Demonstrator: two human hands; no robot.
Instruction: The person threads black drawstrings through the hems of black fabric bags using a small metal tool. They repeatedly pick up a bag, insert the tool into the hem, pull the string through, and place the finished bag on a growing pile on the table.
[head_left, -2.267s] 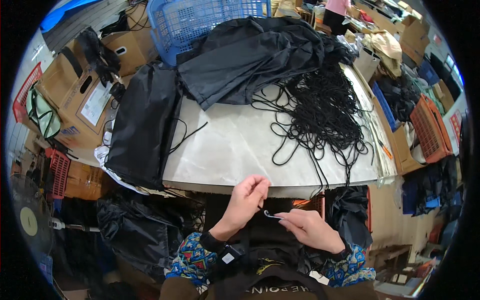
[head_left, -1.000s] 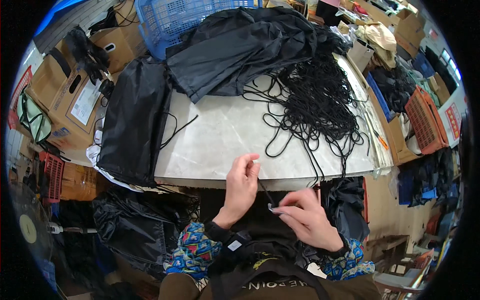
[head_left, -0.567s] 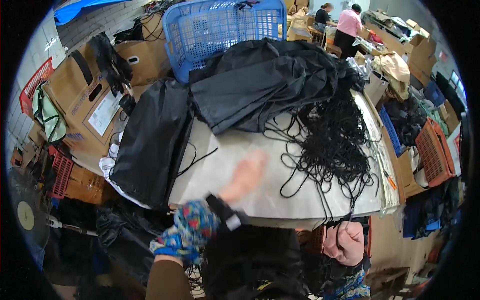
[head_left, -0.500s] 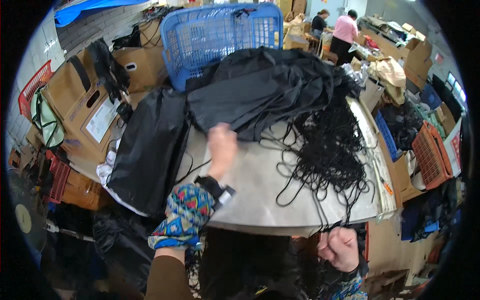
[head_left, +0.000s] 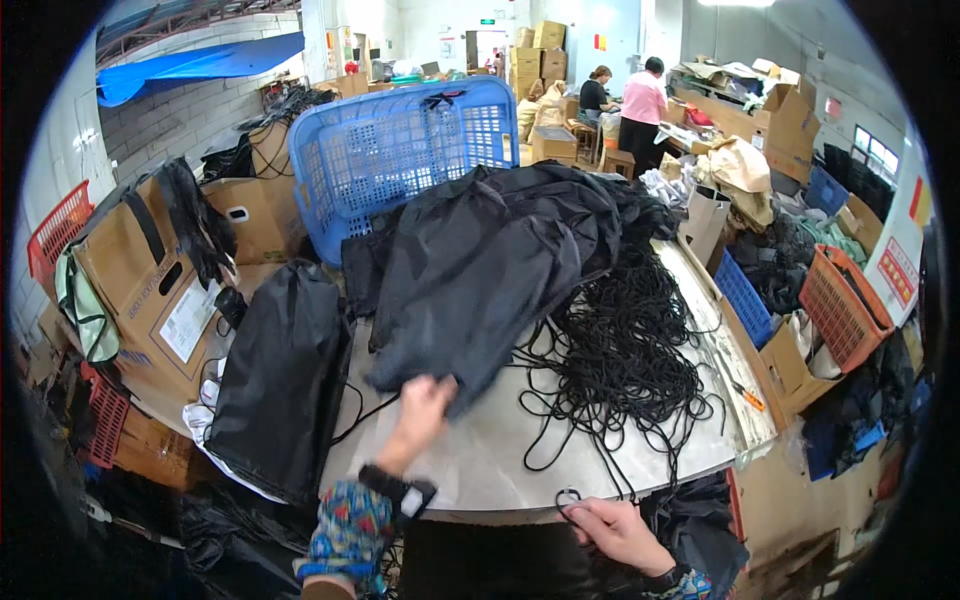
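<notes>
My left hand [head_left: 428,402] is closed on the near end of a piece of black fabric [head_left: 440,320], part of a heap spread over the table. A loop of black cord [head_left: 568,497] pokes up from the pinched fingers of my right hand [head_left: 618,528], just off the table's front edge. Beyond it lies a tangled pile of black cords [head_left: 630,350], several strands trailing over the edge. Left of my left hand stands a stack of folded black fabric [head_left: 280,380].
A blue plastic basket [head_left: 400,150] leans behind the fabric. To the left is a cardboard box [head_left: 150,270]; to the right, an orange crate [head_left: 845,310]. An orange-handled tool [head_left: 750,398] lies at the table's right edge. Two people work in the far background.
My left hand has taken hold of the black fabric, and its end is drawn nearer. My right hand has moved up and left, with a cord loop now showing. The view has tilted up.
</notes>
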